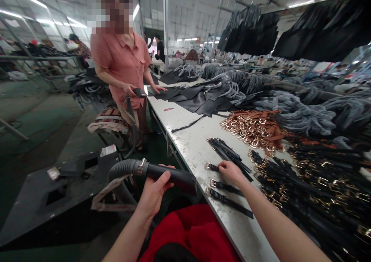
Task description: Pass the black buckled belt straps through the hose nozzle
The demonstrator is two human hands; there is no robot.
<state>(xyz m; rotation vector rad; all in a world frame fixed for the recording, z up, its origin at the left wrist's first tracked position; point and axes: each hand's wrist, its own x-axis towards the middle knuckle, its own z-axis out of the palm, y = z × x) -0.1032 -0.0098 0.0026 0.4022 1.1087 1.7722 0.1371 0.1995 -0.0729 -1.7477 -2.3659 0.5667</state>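
Note:
My left hand (159,184) is wrapped around a black hose nozzle (181,180), held beside the table's near edge. A ribbed grey hose (124,169) joins it at a metal clamp. On the white table, my right hand (232,172) pinches a short black buckle strap (213,166) with a gold buckle. Two similar straps lie just nearer to me, one black strap (226,186) and another black strap (232,203). Beyond my right fingers lies a small bundle of plain black straps (228,150).
Brown buckle straps (261,128) and black buckle straps (313,173) are piled at the right. Black leather pieces (203,97) lie farther along the table (185,123). A co-worker (121,61) stands across the left edge, holding another nozzle. A black machine box (58,196) stands at left.

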